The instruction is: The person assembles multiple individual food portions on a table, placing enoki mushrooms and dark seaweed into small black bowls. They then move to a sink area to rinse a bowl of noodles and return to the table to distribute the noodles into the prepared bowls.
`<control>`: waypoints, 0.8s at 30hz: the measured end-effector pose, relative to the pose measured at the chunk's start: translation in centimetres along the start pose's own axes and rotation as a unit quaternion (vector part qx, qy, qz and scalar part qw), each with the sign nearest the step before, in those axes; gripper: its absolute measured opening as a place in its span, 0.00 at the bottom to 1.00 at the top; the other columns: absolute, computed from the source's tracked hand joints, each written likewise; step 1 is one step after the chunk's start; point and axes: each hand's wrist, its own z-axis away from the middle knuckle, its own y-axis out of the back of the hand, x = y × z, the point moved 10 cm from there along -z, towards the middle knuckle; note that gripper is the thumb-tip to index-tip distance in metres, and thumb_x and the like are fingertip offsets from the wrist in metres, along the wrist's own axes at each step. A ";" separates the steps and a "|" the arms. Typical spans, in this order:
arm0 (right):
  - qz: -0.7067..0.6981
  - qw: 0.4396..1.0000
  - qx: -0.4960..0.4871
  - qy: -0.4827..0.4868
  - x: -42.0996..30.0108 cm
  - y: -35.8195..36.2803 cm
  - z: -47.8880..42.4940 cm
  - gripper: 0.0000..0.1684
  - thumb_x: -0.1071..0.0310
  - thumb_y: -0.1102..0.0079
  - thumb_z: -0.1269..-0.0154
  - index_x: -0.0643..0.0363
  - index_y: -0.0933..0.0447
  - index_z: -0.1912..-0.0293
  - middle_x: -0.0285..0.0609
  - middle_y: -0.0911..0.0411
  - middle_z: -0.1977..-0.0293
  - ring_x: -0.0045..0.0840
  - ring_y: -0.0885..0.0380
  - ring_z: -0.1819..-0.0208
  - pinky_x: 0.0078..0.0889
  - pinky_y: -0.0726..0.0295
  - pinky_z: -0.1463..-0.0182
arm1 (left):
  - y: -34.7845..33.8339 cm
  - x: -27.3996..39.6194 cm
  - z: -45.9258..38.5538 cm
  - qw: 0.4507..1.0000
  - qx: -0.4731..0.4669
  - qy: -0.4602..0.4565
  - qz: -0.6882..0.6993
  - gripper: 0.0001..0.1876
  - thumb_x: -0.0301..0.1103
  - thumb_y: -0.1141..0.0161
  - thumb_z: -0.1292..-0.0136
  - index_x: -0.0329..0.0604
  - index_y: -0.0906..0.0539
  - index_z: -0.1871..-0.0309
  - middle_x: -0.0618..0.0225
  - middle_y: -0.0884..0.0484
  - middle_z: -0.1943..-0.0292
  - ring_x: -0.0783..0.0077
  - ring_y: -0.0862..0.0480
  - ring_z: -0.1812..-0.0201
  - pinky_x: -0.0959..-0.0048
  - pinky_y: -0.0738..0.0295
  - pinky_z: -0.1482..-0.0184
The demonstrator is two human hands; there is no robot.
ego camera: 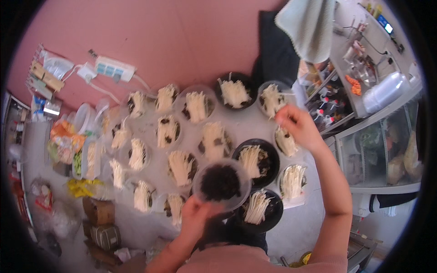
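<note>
My left hand (198, 209) grips the rim of a clear plastic bowl (245, 175) and holds it above the table. Dark pieces, apparently wood ear fungus (220, 182), fill it. My right hand (297, 125) is over the right side of the table, fingertips drawn together; whether a small piece is between them cannot be made out. Just beyond it stands a clear bowl with enoki mushrooms (271, 99). Partly under the hand is another bowl of enoki mushrooms (287, 141) with dark bits on top. Nearer me, a black bowl (276, 174) holds enoki beside dark fungus.
Several more clear bowls with enoki (196, 105) cover the table. A black bowl (252, 102) stands by the pink wall (170, 44), below a power strip (114, 68). A towel (309, 30) hangs at upper right, near a glass-fronted display case (372, 150). Food bags (66, 136) lie left.
</note>
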 end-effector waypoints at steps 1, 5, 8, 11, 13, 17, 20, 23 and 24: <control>0.053 0.995 -0.070 0.056 -3.5 -3.5 1.6 0.08 0.66 0.44 0.39 0.60 0.27 0.63 0.36 0.27 0.73 0.24 0.25 0.72 0.25 0.27 0.67 | -0.2 -0.4 -0.1 1.000 -0.002 0.017 0.000 0.08 0.21 0.50 0.38 0.40 0.36 0.72 0.56 0.22 0.72 0.55 0.16 0.65 0.64 0.18 0.62; 0.284 0.895 -0.280 0.198 -9.2 -13.0 6.5 0.10 0.69 0.45 0.48 0.57 0.29 0.63 0.41 0.30 0.68 0.32 0.21 0.70 0.30 0.22 0.75 | -2.5 -0.5 -0.6 0.998 -0.034 0.048 0.003 0.07 0.21 0.51 0.38 0.40 0.36 0.71 0.57 0.22 0.70 0.55 0.16 0.65 0.64 0.18 0.62; 0.327 0.899 -0.221 0.190 -7.5 -15.4 7.6 0.11 0.71 0.45 0.51 0.58 0.30 0.64 0.42 0.31 0.66 0.32 0.21 0.73 0.29 0.23 0.77 | -3.9 -0.8 -0.4 0.997 -0.049 0.067 -0.003 0.06 0.21 0.52 0.38 0.40 0.35 0.70 0.59 0.22 0.69 0.55 0.16 0.65 0.64 0.18 0.62; 0.313 0.911 -0.208 0.168 -6.6 -15.6 7.9 0.11 0.72 0.45 0.52 0.58 0.31 0.64 0.42 0.31 0.65 0.33 0.21 0.72 0.29 0.23 0.76 | -4.4 -1.3 -0.2 0.996 -0.055 0.070 0.006 0.05 0.21 0.52 0.38 0.40 0.34 0.70 0.60 0.23 0.70 0.55 0.16 0.65 0.65 0.18 0.62; 0.277 0.928 -0.192 0.160 -6.8 -14.9 7.9 0.10 0.72 0.45 0.51 0.57 0.31 0.65 0.42 0.30 0.66 0.33 0.21 0.71 0.29 0.23 0.74 | -4.3 -1.3 -0.2 0.997 -0.050 0.058 0.004 0.06 0.21 0.52 0.38 0.40 0.34 0.70 0.59 0.22 0.71 0.55 0.16 0.65 0.66 0.18 0.63; 0.129 0.976 -0.112 0.138 -6.6 -12.0 8.3 0.08 0.73 0.44 0.47 0.55 0.30 0.64 0.44 0.28 0.68 0.34 0.22 0.70 0.30 0.23 0.71 | -4.8 -0.6 -0.5 0.997 -0.062 0.047 -0.006 0.06 0.21 0.52 0.38 0.39 0.34 0.71 0.59 0.22 0.71 0.55 0.16 0.66 0.68 0.18 0.65; -0.015 0.996 -0.003 0.083 -6.1 -8.8 8.9 0.08 0.74 0.47 0.41 0.55 0.28 0.60 0.43 0.25 0.69 0.30 0.23 0.74 0.28 0.25 0.73 | -5.0 -0.9 -0.9 0.997 -0.056 0.053 -0.012 0.06 0.21 0.52 0.39 0.39 0.34 0.71 0.59 0.22 0.71 0.55 0.16 0.66 0.70 0.18 0.66; -0.302 0.926 0.022 -0.227 0.2 -6.7 13.4 0.10 0.75 0.53 0.36 0.56 0.27 0.56 0.39 0.23 0.69 0.18 0.25 0.78 0.20 0.28 0.78 | -5.6 -1.3 -1.0 0.996 -0.073 0.051 -0.003 0.05 0.21 0.52 0.39 0.38 0.34 0.71 0.59 0.22 0.71 0.55 0.16 0.66 0.71 0.18 0.67; -0.316 0.895 0.066 -0.308 1.2 -4.6 14.8 0.08 0.74 0.55 0.33 0.61 0.26 0.58 0.37 0.23 0.71 0.13 0.27 0.80 0.17 0.29 0.79 | -4.9 -1.1 -1.0 0.997 -0.064 0.044 0.004 0.05 0.21 0.52 0.39 0.38 0.34 0.71 0.59 0.22 0.72 0.55 0.16 0.66 0.71 0.18 0.66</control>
